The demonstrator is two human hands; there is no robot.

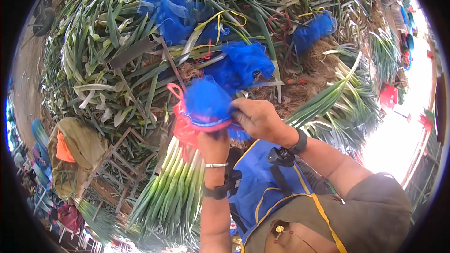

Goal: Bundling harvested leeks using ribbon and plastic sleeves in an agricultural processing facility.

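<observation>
Right hand (260,118) is grasping the blue net (206,98) by its rim, thumb and fingers pinching at four o'clock. Left hand (213,141) is reaching up into or behind the net from six o'clock; mesh and rim are hiding its fingers, so cannot tell if they are gripping. Net is sitting around the left hand, mid-view, slightly blurred.

From the net: pink plastic (186,131) is hanging at seven, its loop sticking up at ten. Bundle (171,192) of green onions is leaning beyond it at seven, white ends up; plastic is overlapping those ends, wrapping unclear. Second net (241,65) is lying between one and two, third net (176,16) at eleven, fourth net (314,30) at two. Leaf heap (89,61) is spreading at ten, sheaf (349,98) at three, sack (79,150) at eight.

Risks, judged: rim is possibly slipping if the pinch is loose; mesh is likely snagging on fingers or bracelet (216,165); thin plastic is risking a tear if pulled hard along with the rim.
</observation>
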